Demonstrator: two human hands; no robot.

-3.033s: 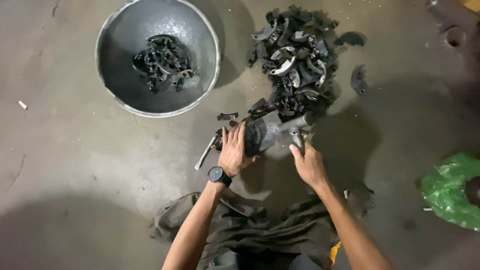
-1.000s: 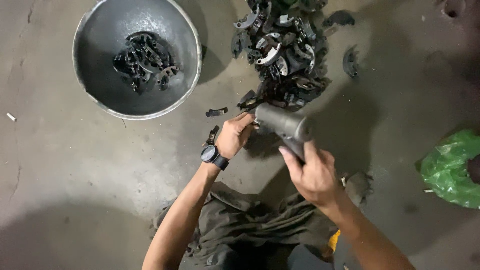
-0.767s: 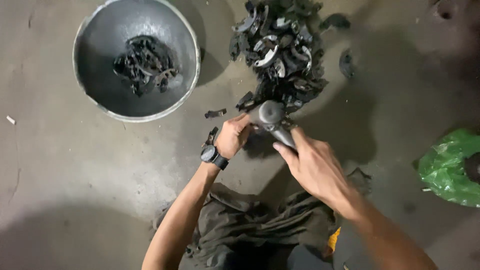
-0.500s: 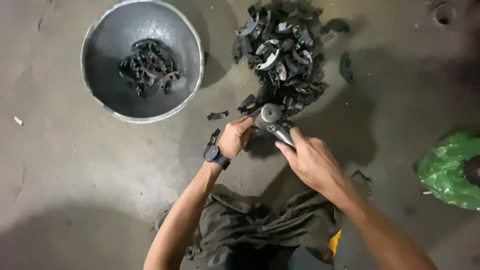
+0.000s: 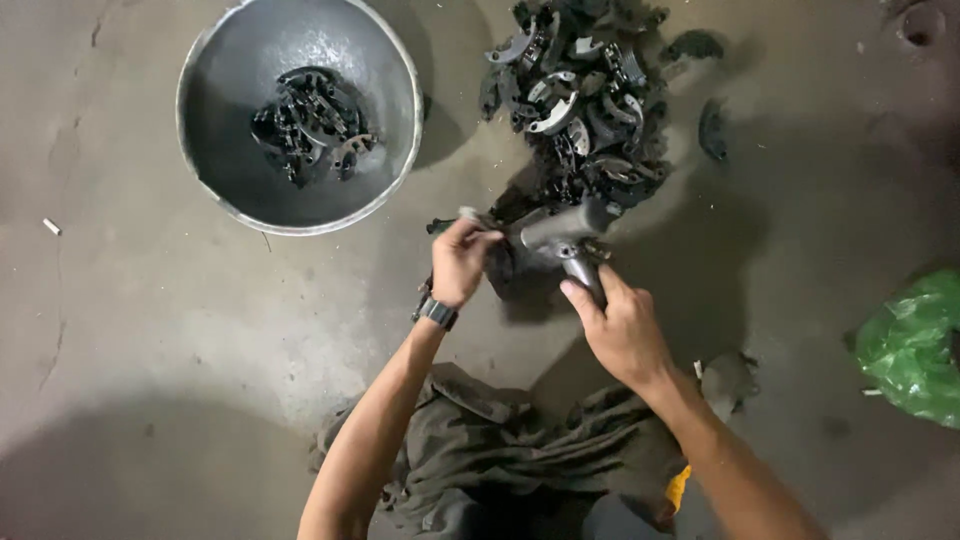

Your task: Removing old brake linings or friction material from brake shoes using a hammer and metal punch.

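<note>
Grey concrete floor [image 5: 150,330], stained and cracked, fills the head view. Right hand [image 5: 622,330] is closed around the handle of a grey metal pistol-shaped power tool [image 5: 562,235]; fingers wrapped tight, thumb along the near side, tool body pointing away and to the left, just above the floor. Left hand [image 5: 462,262] is pinched shut on a small dark curved metal part [image 5: 500,262] held against the tool's nose; fingertips curl over the part, which is mostly hidden and blurred, so its exact shape cannot be told. A black wristwatch [image 5: 436,312] sits on the left wrist.

Tool and held part lie at the near edge of a heap of dark curved metal pieces [image 5: 585,95], some with pale worn faces, piled on the floor ahead of the hands. A single loose dark piece [image 5: 712,130] lies just right of the heap, apart from it.

Round grey metal basin [image 5: 210,180] stands on the floor well left of the heap; a smaller cluster of similar dark pieces [image 5: 310,125] rests inside it. Green crumpled plastic bag [image 5: 915,345] lies at the right edge. Olive-grey cloth [image 5: 500,460] is spread under the forearms.
</note>
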